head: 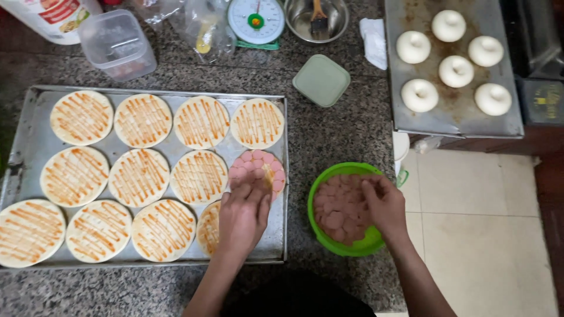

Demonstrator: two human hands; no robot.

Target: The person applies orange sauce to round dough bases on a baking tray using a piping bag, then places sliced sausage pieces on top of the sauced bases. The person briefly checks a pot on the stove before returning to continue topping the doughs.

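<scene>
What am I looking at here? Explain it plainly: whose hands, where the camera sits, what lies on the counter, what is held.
One camera on a person's head looks down at their two bare hands over a speckled stone counter. The left hand presses pink sausage slices onto a dough round on a metal baking tray; the other rounds carry only orange sauce stripes. The right hand reaches into a green bowl of more slices. Farther back stand a kitchen scale, a pale green lidded box and a second tray of white dough balls.
</scene>
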